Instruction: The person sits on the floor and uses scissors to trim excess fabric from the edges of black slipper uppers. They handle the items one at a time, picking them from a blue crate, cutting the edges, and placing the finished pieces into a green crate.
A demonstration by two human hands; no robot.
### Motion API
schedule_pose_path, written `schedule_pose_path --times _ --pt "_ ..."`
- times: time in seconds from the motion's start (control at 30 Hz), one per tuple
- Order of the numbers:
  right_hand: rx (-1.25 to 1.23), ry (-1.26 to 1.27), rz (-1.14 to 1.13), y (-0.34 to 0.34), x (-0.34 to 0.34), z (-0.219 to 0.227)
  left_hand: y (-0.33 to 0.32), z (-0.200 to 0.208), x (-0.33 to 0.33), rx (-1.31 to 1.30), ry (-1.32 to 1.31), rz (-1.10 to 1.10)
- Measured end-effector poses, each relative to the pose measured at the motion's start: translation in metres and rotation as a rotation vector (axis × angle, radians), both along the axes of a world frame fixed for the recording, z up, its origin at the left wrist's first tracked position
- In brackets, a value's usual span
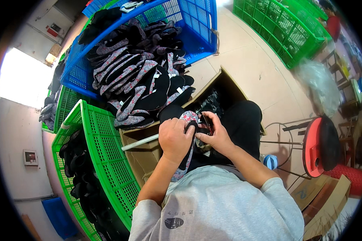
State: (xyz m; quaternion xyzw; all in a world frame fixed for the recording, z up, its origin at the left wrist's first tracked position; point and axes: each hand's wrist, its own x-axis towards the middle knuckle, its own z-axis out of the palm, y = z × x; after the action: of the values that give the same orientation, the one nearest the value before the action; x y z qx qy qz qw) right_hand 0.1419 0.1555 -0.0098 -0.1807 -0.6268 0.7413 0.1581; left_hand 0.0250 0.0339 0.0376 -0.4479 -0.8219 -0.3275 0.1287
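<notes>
My left hand is closed round a fabric slipper piece with a pink-and-grey floral print and black parts. The piece is held above my lap, and its floral band hangs down below the fingers. My right hand is close beside it, thumb and fingers closed round a slim dark tool that looks like thread snips. Its tip is by the fabric, though the fingers partly hide it. Ahead and to the left, many similar floral and black slipper pieces, some with white tags, are heaped in and spilling from a blue crate.
An open cardboard box stands beneath my hands, with a pale rod across its left side. At left, a green crate holds black pieces. Another green crate stands far right, near a clear plastic bag and a red-and-black stool.
</notes>
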Motion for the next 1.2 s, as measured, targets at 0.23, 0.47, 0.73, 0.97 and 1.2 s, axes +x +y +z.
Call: schedule_pose_path --times 0.23,0.47,0.73,0.97,1.2 --pt "0.292 -0.057 -0.164 0.000 -0.016 0.012 0.020 0.020 0.011 0.126 -0.137 -0.100" --pt "0.114 0.118 -0.325 0.002 -0.022 -0.002 0.019 0.020 0.019 0.128 -0.094 -0.102" --pt "0.473 0.041 -0.285 0.010 -0.019 -0.001 0.018 0.002 0.009 0.035 0.108 -0.054" --pt "0.472 0.006 -0.173 0.011 -0.006 0.005 -0.001 -0.007 -0.008 -0.001 0.081 -0.281" --pt "0.559 0.002 0.135 0.012 0.004 0.031 -0.032 0.027 -0.020 -0.176 -0.103 -0.486"
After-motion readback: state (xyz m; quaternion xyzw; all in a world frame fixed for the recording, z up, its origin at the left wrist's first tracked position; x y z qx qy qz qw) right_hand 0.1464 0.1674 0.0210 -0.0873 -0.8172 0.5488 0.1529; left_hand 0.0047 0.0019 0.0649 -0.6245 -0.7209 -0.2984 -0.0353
